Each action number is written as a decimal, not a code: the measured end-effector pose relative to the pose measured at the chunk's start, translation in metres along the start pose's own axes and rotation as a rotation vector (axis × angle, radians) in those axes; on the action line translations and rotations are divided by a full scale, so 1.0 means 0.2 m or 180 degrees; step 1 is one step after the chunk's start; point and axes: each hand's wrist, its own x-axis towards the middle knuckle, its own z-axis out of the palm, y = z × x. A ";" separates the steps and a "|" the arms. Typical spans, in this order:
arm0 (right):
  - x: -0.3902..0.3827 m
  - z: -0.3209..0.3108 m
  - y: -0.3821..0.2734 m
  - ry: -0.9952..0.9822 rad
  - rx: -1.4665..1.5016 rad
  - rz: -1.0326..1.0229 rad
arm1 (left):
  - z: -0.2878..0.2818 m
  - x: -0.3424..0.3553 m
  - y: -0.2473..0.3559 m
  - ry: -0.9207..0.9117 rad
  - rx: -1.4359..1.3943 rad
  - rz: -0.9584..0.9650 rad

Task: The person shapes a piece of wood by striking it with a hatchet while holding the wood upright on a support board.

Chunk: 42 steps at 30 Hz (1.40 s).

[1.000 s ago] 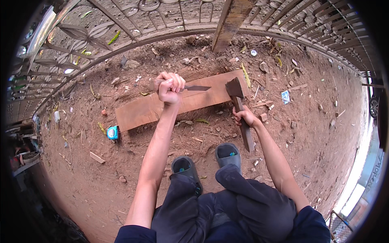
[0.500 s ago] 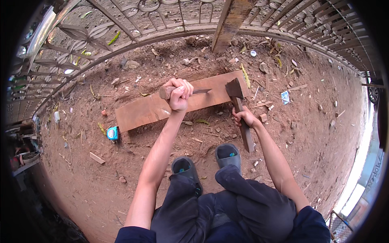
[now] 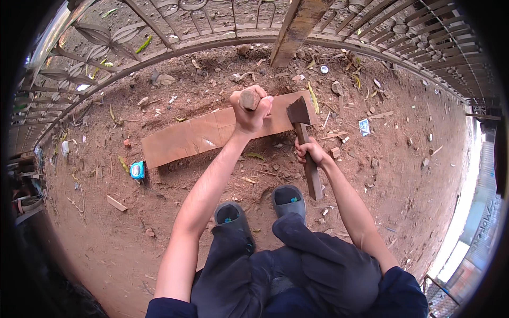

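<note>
My left hand [image 3: 251, 112] is wrapped round the wooden handle of a chisel [image 3: 249, 99], whose butt end faces up at me. Its blade is hidden beneath the fist, above a long brown wooden board [image 3: 180, 146] that lies slanted on the dirt. Whether the tip touches the wood, I cannot tell. My right hand [image 3: 312, 150] grips a hatchet [image 3: 313, 183] partway along its wooden handle. The dark metal head lies over the board's right end, and the handle's lower end points back toward my feet.
A blue tape measure [image 3: 137, 170] sits by the board's left end. A metal fence [image 3: 233, 40] with a wooden post [image 3: 290, 40] runs along the far side. Stones, wood scraps and a small blue-white packet [image 3: 364, 127] litter the dirt. My sandals [image 3: 289, 199] are close in front.
My left hand has moved right and turned the chisel from lying sideways, blade showing, to butt end up. My right hand still holds the hatchet in much the same pose over the board.
</note>
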 end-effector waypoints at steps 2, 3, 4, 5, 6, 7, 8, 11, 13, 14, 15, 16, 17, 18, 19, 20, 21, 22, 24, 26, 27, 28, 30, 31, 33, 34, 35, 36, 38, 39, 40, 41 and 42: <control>-0.03 0.03 0.00 -0.0037 0.0260 -0.0043 | 0.01 0.01 0.00 0.0056 -0.0056 -0.0091; -0.05 0.02 0.00 -0.0020 0.0257 -0.0041 | 0.01 0.02 0.01 0.0077 -0.0072 -0.0203; -0.06 0.02 0.00 -0.0095 0.0438 -0.0063 | 0.02 0.03 0.01 0.0133 -0.0107 -0.0200; -0.07 0.01 0.00 -0.0170 0.0620 -0.0084 | 0.03 0.03 0.01 0.0132 -0.0121 -0.0207; -0.08 -0.01 0.00 -0.0100 0.0658 -0.0163 | 0.03 0.04 0.01 0.0154 -0.0123 -0.0204; -0.09 -0.03 0.00 -0.0099 0.0663 -0.0165 | 0.04 0.04 0.01 0.0176 -0.0125 -0.0201; -0.10 -0.05 -0.01 0.0037 0.0704 -0.0127 | 0.04 0.05 0.01 0.0171 -0.0124 -0.0204; -0.10 -0.11 -0.01 0.0089 0.0718 -0.0046 | 0.05 0.07 0.00 -0.0027 0.0228 -0.0134; -0.09 -0.12 0.01 0.0345 0.0052 -0.0208 | 0.06 0.07 -0.04 -0.0215 0.0532 -0.0075; -0.08 -0.13 0.01 0.0345 0.0051 -0.0206 | 0.06 0.08 -0.05 -0.0213 0.0532 -0.0076; -0.08 -0.13 0.01 0.0302 0.0054 -0.0203 | 0.06 0.10 -0.06 -0.0271 0.0719 0.0089; -0.07 -0.14 0.02 0.0258 0.0058 -0.0199 | 0.06 0.10 -0.07 -0.0330 0.0906 0.0254; -0.07 -0.14 0.02 0.0213 0.0062 -0.0196 | 0.06 0.10 -0.08 -0.0331 0.0908 0.0252; -0.07 -0.14 0.01 0.0218 0.0071 -0.0196 | 0.07 0.10 -0.08 -0.0358 0.1099 0.0320; -0.07 -0.14 0.01 0.0204 0.0071 -0.0161 | 0.08 0.10 -0.09 -0.0387 0.1290 0.0389; -0.08 -0.13 0.00 0.0190 0.0072 -0.0127 | 0.08 0.10 -0.09 -0.0397 0.1289 0.0381; -0.08 -0.12 0.00 0.0193 0.0082 -0.0126 | 0.09 0.10 -0.10 -0.0399 0.1301 0.0382; -0.08 -0.11 0.00 0.0311 0.0022 -0.0145 | 0.09 0.09 -0.10 -0.0403 0.1312 0.0381; -0.07 -0.12 0.01 0.0462 -0.0037 -0.0168 | 0.11 0.10 -0.10 -0.0382 0.1299 0.0349; -0.05 -0.17 0.06 0.0463 -0.0016 -0.0239 | 0.12 0.11 -0.11 -0.0367 0.1193 0.0289; -0.04 -0.15 0.07 0.0507 -0.0043 -0.0245 | 0.10 0.11 -0.12 -0.0368 0.1163 0.0281; -0.03 -0.14 0.07 0.0521 -0.0013 -0.0251 | 0.08 0.11 -0.12 -0.0350 0.1123 0.0235; -0.02 -0.12 0.07 0.0547 0.0040 -0.0262 | 0.07 0.11 -0.12 -0.0341 0.1050 0.0189; -0.03 -0.12 0.07 0.0562 0.0042 -0.0267 | 0.09 0.10 -0.12 -0.0350 0.1037 0.0189; -0.04 -0.12 0.06 0.0634 0.0045 -0.0186 | 0.10 0.10 -0.11 -0.0413 0.1124 0.0205; -0.06 -0.11 0.05 0.0689 -0.0009 -0.0186 | 0.11 0.10 -0.11 -0.0418 0.1132 0.0207; -0.06 -0.11 0.04 0.0681 -0.0005 -0.0189 | 0.13 0.10 -0.10 -0.0417 0.1231 0.0285; -0.07 -0.11 0.03 0.0714 0.0003 -0.0241 | 0.13 0.09 -0.10 -0.0413 0.1324 0.0365; -0.09 -0.09 0.03 0.0744 0.0004 -0.0293 | 0.13 0.09 -0.10 -0.0400 0.1293 0.0308; -0.12 -0.06 0.00 0.0774 -0.0027 -0.0354 | 0.12 0.09 -0.10 -0.0379 0.1264 0.0258; -0.14 -0.03 -0.02 0.0805 -0.0059 -0.0414 | 0.12 0.09 -0.10 -0.0365 0.1268 0.0274; -0.17 -0.01 -0.04 0.0795 -0.0078 -0.0421 | 0.12 0.09 -0.11 -0.0344 0.1349 0.0294; -0.21 0.00 -0.06 0.0721 0.0002 -0.0439 | 0.13 0.09 -0.11 -0.0329 0.1414 0.0316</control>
